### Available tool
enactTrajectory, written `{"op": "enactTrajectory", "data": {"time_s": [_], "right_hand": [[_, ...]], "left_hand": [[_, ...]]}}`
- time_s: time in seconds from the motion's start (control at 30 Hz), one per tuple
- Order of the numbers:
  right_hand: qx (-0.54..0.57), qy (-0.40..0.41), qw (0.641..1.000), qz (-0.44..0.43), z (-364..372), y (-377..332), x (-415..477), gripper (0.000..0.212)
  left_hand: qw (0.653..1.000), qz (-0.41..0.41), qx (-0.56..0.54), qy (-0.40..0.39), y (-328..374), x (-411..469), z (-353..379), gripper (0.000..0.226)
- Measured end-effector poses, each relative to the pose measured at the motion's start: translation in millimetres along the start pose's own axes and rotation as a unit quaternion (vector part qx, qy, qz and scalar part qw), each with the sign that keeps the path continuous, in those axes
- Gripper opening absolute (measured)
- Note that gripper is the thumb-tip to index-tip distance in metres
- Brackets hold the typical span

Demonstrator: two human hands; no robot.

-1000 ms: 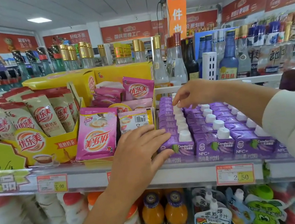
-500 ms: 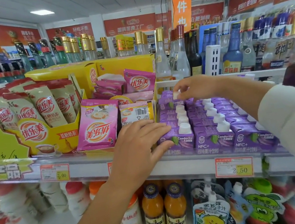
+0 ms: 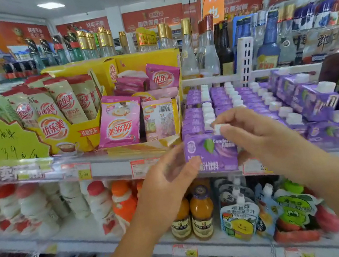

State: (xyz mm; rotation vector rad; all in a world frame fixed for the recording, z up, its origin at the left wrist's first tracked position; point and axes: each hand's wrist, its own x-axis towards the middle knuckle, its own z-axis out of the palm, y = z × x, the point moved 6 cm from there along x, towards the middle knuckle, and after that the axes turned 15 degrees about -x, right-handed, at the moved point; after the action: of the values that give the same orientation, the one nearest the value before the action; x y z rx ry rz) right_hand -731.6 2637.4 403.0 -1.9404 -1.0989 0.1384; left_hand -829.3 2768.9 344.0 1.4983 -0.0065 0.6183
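Note:
My right hand (image 3: 262,134) pinches the white cap of a purple juice carton (image 3: 211,155) and holds it upright in front of the shelf edge. My left hand (image 3: 169,182) is blurred, with fingers spread and relaxed, just left of the carton. Its thumb overlaps the carton's lower left corner, and I cannot tell if it touches. Behind the carton, rows of the same purple cartons with white caps (image 3: 224,100) fill the shelf.
A yellow display box (image 3: 80,141) of milk-tea sachets with pink packets (image 3: 119,121) stands left of the cartons. Glass bottles (image 3: 207,53) line the shelf behind. Below the price-tag rail (image 3: 107,168) are orange drink bottles (image 3: 201,211), white bottles and pouches.
My right hand has come from the back rows toward me with a purple carton held by its cap. My left hand has left the front carton and dropped lower.

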Motion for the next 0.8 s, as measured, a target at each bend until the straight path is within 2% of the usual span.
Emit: {"op": "enactTrajectory", "data": {"time_s": [0.07, 0.13, 0.2, 0.27, 0.47, 0.63, 0.73, 0.8], "right_hand": [[0.031, -0.024, 0.999, 0.028, 28, 14, -15, 0.014], [0.115, -0.036, 0.991, 0.063, 54, 32, -26, 0.030], [0.181, -0.049, 0.979, 0.085, 78, 45, -38, 0.043], [0.195, -0.061, 0.974, 0.095, 100, 55, -49, 0.045], [0.224, -0.079, 0.964, 0.120, 136, 64, -68, 0.041], [0.238, -0.083, 0.960, 0.119, 146, 64, -70, 0.040], [0.263, -0.066, 0.955, 0.121, 149, 68, -71, 0.030], [0.230, -0.048, 0.965, 0.113, 151, 70, -73, 0.019]], "left_hand": [[0.995, -0.055, -0.075, 0.022, -20, -21, -5, 0.029], [0.985, -0.093, -0.130, 0.064, -42, -42, -17, 0.033], [0.973, -0.126, -0.161, 0.105, -60, -63, -29, 0.037], [0.964, -0.153, -0.171, 0.135, -72, -81, -39, 0.040], [0.931, -0.178, -0.252, 0.194, -83, -116, -55, 0.037], [0.927, -0.177, -0.258, 0.207, -84, -126, -60, 0.036], [0.928, -0.176, -0.254, 0.209, -86, -129, -60, 0.037], [0.929, -0.172, -0.250, 0.209, -87, -129, -59, 0.039]]}}
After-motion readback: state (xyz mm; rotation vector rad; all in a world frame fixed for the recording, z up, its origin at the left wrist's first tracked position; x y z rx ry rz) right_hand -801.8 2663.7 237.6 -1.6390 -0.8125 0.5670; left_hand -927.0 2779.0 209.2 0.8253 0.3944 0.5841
